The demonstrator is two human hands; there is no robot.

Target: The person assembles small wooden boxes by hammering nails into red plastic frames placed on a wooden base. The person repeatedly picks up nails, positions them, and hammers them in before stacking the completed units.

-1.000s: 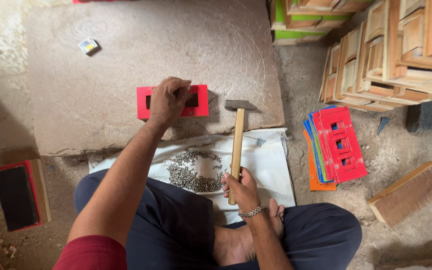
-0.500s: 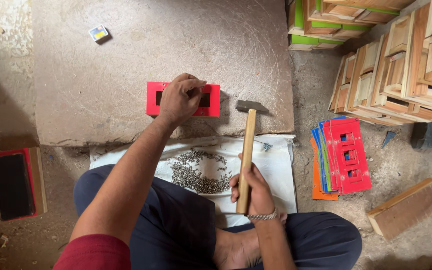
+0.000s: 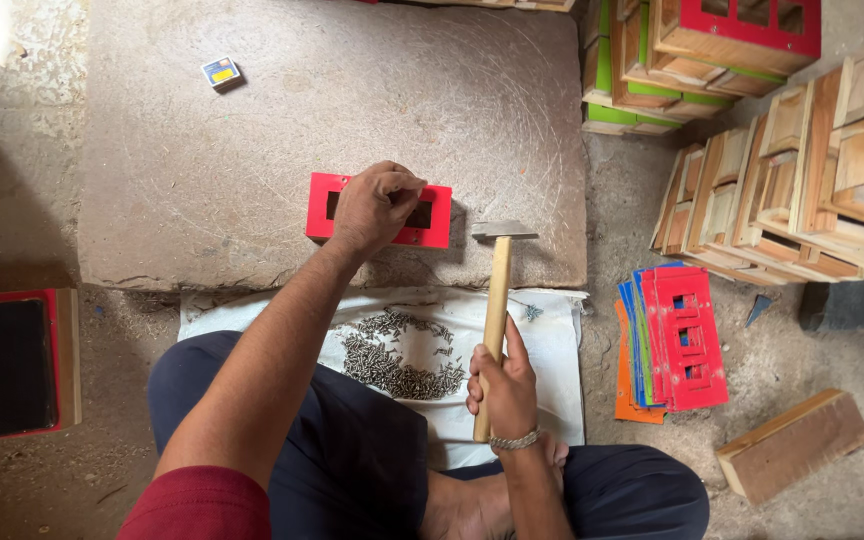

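Hands: your left hand (image 3: pixel 374 207) pressed down on a red cut-out panel (image 3: pixel 380 210), fingers curled over its top edge, pinning it flat on the stone slab surface (image 3: pixel 252 150). Your right hand (image 3: pixel 504 385) was closed tight around the lower handle of a wooden-handled hammer (image 3: pixel 497 300), its steel head just right of the panel, resting on the slab.

Far left: a dark pad in a red frame (image 3: pixel 17 365) lay on the floor. Upper left: a small matchbox (image 3: pixel 220 71) on the slab. Centre: a pile of small nails (image 3: pixel 392 355) on a white sheet (image 3: pixel 552 350) over your lap. Right: a stack of coloured panels (image 3: pixel 677 338), a wooden block (image 3: pixel 792 445), and stacked wooden boxes (image 3: pixel 802 170).
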